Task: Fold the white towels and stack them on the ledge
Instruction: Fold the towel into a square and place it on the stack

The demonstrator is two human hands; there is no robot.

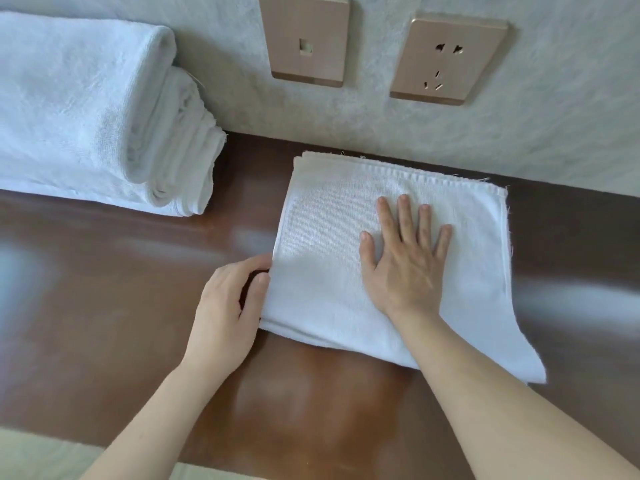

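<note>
Grip first: the left hand [230, 299] pinches the left edge of the towel [332, 244], thumb on top and fingers curled under the fold. Rightward, the right hand [401, 258] lies flat and spread on the middle of the cloth, pressing it to the brown tabletop [104, 289]. Its long axis seems to run from the wall toward the person, the near right corner trailing loose. Far left, the stack of folded towels [97, 116] sits well apart, on the left hand's side, so a carry there probably goes leftward.
</note>
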